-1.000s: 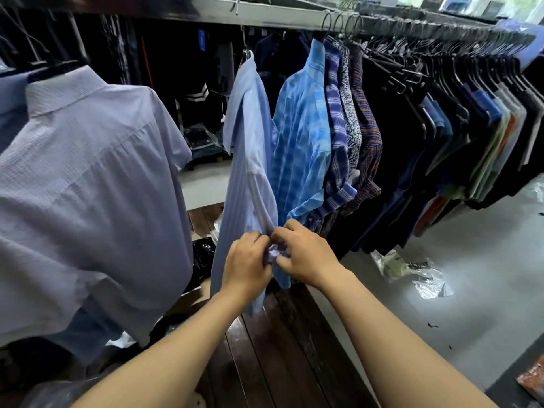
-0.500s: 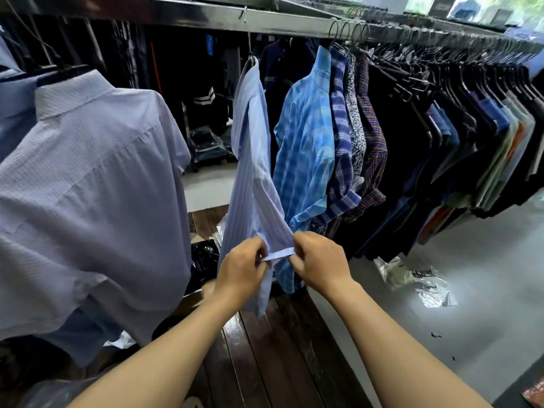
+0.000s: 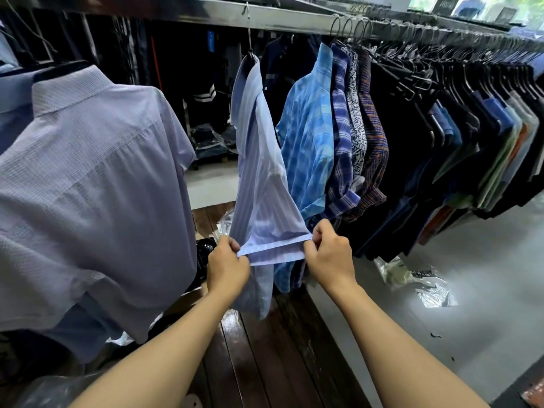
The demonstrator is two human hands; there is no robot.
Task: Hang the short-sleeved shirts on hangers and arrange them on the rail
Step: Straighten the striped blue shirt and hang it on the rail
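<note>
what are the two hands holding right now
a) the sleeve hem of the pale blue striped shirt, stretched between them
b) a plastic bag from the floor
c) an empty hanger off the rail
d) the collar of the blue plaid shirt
a: the left hand and right hand each pinch one end of the sleeve hem of the pale blue striped shirt, pulled taut between them.

Steel rail [image 3: 206, 13] carries hung shirts [image 3: 338, 136]; plastic wrappers [image 3: 418, 281] litter grey floor [image 3: 485, 275]
</note>
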